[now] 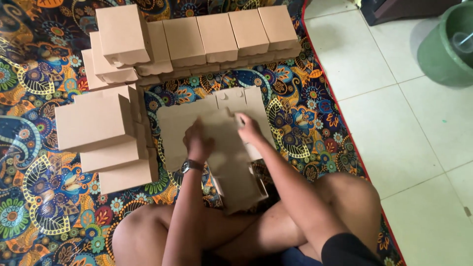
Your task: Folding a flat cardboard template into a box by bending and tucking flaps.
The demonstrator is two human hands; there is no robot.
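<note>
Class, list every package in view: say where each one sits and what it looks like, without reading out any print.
Flat box blank: on the mat under both hands, plain brown card, partly folded.
Row of folded boxes: along the mat's far edge, brown, scalloped flaps.
Stack of boxes: left of the left hand, brown, stepped pile.
Right hand: on the blank's upper flap.
</note>
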